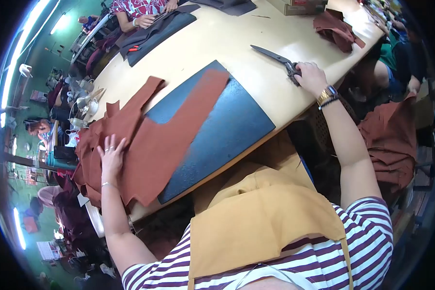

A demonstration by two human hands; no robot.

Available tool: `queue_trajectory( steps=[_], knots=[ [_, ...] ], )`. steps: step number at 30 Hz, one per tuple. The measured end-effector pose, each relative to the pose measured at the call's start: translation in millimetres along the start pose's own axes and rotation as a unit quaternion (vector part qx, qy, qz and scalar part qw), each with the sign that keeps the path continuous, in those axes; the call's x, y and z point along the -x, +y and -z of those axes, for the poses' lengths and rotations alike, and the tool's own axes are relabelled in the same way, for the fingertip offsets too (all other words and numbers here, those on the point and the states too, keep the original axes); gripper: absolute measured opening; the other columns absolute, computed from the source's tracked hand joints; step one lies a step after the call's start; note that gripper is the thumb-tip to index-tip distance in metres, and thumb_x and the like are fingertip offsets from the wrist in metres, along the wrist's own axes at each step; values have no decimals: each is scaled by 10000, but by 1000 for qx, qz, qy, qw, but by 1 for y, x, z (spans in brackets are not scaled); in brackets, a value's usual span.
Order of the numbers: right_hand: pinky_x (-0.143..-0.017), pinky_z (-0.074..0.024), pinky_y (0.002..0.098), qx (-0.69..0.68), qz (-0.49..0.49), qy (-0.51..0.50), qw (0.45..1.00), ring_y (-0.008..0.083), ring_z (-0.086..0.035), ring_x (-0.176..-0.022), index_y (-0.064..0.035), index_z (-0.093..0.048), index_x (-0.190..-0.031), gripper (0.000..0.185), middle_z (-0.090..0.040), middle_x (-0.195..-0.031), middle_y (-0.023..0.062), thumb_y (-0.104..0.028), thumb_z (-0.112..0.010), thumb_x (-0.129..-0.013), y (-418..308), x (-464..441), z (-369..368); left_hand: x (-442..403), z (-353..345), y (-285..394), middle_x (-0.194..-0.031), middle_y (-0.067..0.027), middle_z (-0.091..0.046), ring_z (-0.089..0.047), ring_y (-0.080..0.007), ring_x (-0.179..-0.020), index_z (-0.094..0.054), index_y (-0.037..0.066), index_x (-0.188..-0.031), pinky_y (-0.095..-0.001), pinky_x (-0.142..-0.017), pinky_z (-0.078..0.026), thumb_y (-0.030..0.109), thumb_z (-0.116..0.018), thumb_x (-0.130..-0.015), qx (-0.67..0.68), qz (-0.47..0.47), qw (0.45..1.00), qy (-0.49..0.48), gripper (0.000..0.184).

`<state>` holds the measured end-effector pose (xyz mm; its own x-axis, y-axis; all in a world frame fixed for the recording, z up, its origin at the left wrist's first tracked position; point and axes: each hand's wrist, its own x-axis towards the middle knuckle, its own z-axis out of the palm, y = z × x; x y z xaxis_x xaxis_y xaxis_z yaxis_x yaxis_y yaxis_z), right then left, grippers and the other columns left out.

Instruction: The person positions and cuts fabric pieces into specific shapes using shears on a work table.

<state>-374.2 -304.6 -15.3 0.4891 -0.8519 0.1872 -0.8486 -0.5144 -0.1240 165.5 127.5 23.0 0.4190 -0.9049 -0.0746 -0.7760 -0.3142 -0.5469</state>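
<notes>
My left hand (112, 158) lies with its fingers spread on rust-brown cut fabric (96, 145) at the left of the table. Beside it, a long rust-brown fabric piece (171, 140) stretches across a dark blue board (241, 116). My right hand (310, 77) is at the far side, its fingers closed round the handles of large dark fabric scissors (271, 54). The blades point away to the left over the bare tabletop, apart from the fabric, and they look nearly closed.
Across the pale table (227, 34), another person's hands (147, 20) rest by dark cloth (157, 38) with a small red tool (134, 48). Crumpled rust fabric (338, 30) and a cardboard box (297, 7) are at the far right. More rust cloth (389, 140) hangs right of me.
</notes>
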Motion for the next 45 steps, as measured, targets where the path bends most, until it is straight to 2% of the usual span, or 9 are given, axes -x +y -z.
queue_trajectory(
  steps=[6, 9, 13, 14, 16, 18, 22, 29, 45],
  knots=[
    [-642, -516, 323, -76, 0, -155, 985, 228, -649, -690, -47, -684, -865, 208, -679, -786, 112, -216, -651, -748, -2, -30, 4, -24, 66, 79, -1497, -125, -288, -247, -353, -1383, -392, 187, -1398, -654, -1035, -219, 372, -595, -873, 163, 87, 970, 161, 593],
    [-534, -465, 226, -414, -72, -274, 865, 83, -581, -538, -16, -695, -828, 203, -664, -687, 64, -207, -654, -772, -1, -30, 5, -57, 98, 160, -1431, -143, -402, -321, -332, -1352, -500, 154, -1318, -579, -1068, -230, 383, -587, -878, 316, -25, 920, 228, 504],
    [-595, -489, 256, -680, -86, -236, 688, 110, -598, -630, -34, -617, -892, 236, -637, -757, 34, -252, -548, -952, -22, 35, 17, -81, 128, 246, -1461, -134, -373, -275, -331, -1384, -495, 188, -1341, -544, -1102, -217, 427, -542, -901, 415, -75, 889, 178, 503],
    [-586, -487, 263, -668, -91, -225, 703, 118, -586, -615, -48, -596, -876, 225, -603, -712, 29, -243, -522, -960, -35, 58, 26, -85, 126, 257, -1460, -129, -377, -283, -337, -1379, -503, 191, -1336, -545, -1101, -223, 407, -527, -914, 431, -86, 884, 158, 475],
    [-588, -516, 320, -771, -143, -242, 572, 160, -585, -602, -37, -560, -866, 195, -581, -687, 46, -221, -542, -927, -54, 102, 49, -89, 122, 264, -1456, -122, -384, -289, -340, -1375, -516, 193, -1324, -544, -1102, -226, 355, -493, -940, 453, -82, 876, 143, 418],
    [-615, -542, 388, -765, -140, -312, 546, 182, -595, -616, -27, -563, -861, 279, -588, -715, 77, -300, -594, -909, -50, 135, 47, -90, 121, 263, -1442, -120, -403, -308, -341, -1365, -531, 194, -1309, -542, -1101, -236, 310, -464, -959, 469, -85, 868, 137, 374],
    [-680, -532, 339, -750, -174, -421, 479, 172, -612, -733, -19, -549, -989, 432, -604, -831, 76, -421, -647, -865, -55, 178, 34, -70, 126, 257, -1430, -116, -421, -319, -336, -1359, -547, 190, -1289, -534, -1107, -234, 264, -433, -979, 540, -105, 828, 112, 338],
    [-676, -513, 293, -734, -137, -413, 522, 124, -577, -709, -41, -535, -963, 409, -578, -830, 45, -419, -657, -860, -81, 183, 17, -32, 127, 257, -1502, -86, -315, -228, -315, -1404, -513, 211, -1333, -531, -1126, -180, 504, -574, -860, 446, -185, 870, 105, 560],
    [-536, -481, 223, -669, -142, -391, 616, 79, -553, -555, -72, -555, -842, 175, -576, -670, 8, -212, -652, -878, -86, 179, 30, -26, 128, 254, -1483, -85, -349, -249, -317, -1395, -528, 212, -1320, -529, -1123, -198, 551, -629, -794, 464, -190, 857, 117, 634]
  ],
)
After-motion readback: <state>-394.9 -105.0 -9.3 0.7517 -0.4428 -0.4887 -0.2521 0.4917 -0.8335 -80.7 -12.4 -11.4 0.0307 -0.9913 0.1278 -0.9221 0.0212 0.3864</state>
